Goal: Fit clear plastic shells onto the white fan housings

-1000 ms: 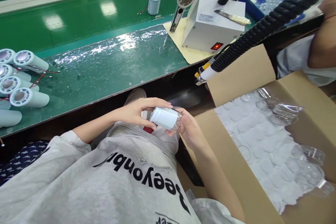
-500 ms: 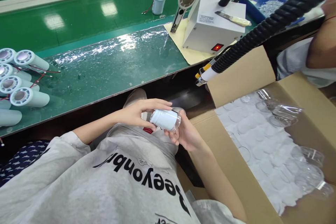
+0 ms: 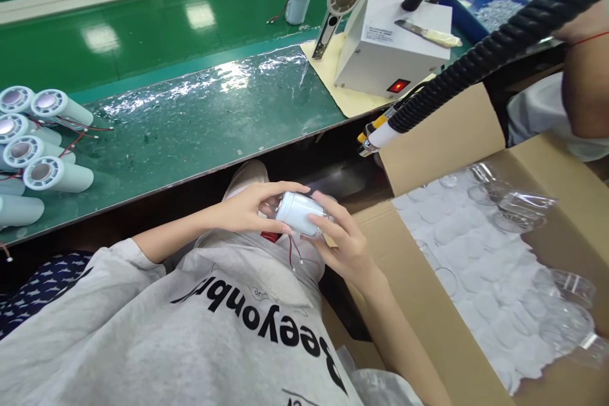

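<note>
Above my lap, both hands hold a light blue cylinder (image 3: 297,212), which lies almost level. My left hand (image 3: 252,205) grips its left end between thumb and fingers. A clear plastic cup, partly hidden by the fingers, covers the right end, and my right hand (image 3: 346,242) is closed round that end with its fingers across the top. Thin red and dark wires (image 3: 292,250) dangle below the cylinder.
Several similar blue cylinders (image 3: 59,174) lie on the bench at left; another stands upright (image 3: 299,3) farther back. A white box (image 3: 390,44) with a lit red switch, a black ribbed hose (image 3: 476,57) and a carton (image 3: 428,311) of clear cups are at right. Another person's arm (image 3: 587,76) shows at the edge.
My right hand has shifted from beneath the cup to over the cylinder's right end. The wires now hang visibly below. My left hand stays on the left end.
</note>
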The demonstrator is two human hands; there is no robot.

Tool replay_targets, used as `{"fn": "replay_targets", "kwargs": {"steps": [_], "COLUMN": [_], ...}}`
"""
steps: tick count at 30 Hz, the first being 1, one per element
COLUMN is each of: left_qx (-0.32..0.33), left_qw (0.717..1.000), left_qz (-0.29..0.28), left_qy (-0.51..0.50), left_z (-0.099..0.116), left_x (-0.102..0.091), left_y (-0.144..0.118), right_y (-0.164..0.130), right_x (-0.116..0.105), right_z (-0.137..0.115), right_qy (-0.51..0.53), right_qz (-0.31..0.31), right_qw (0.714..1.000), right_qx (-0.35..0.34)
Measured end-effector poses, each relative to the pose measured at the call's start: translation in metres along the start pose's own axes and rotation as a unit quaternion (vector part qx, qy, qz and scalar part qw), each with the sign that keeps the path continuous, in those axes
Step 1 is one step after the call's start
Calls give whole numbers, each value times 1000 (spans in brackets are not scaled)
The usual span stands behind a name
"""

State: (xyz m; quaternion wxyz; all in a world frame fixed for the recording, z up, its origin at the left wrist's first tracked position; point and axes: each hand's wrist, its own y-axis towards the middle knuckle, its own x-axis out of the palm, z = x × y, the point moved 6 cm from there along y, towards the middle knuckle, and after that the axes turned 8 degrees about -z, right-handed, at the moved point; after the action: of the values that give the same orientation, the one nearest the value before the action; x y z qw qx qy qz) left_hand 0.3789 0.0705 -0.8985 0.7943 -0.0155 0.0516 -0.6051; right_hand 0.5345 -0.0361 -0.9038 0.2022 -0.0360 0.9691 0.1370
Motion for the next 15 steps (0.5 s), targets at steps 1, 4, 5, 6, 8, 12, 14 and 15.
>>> {"fn": "replay_targets", "kwargs": {"steps": [1,4,5,6,8,12,14,15], "left_qx": [1,34,47,51,40,-7,-19,-27], "left_qw": [1000,999,998,997,996,991,989,988], "left_qz": [-11,-39,-44,-48,-56,-78,-85,-81], "left_qy": [-8,-6,-8,-15,-49,-105,-122,-128], "left_z": [0,4,6,7,6,-11,-22,-28], "left_x": [1,2,2,2,3,9,14,16], "left_y": [0,0,0,-1,-2,-1,0,0], "right_y": [0,-1,-2,-3,-6,-9,-9,-8], "right_x": [0,2,3,4,5,6,12,16], "right_z": [-1,6,9,12,15,20,21,22], "right_qy": [8,135,184,221,246,210,219,232], "right_qz": [-10,-11,-8,-7,-11,-32,-37,-39], "right_qw": [1000,989,979,968,956,952,945,942], "right_qx": [-2,63,92,118,156,219,238,240]}}
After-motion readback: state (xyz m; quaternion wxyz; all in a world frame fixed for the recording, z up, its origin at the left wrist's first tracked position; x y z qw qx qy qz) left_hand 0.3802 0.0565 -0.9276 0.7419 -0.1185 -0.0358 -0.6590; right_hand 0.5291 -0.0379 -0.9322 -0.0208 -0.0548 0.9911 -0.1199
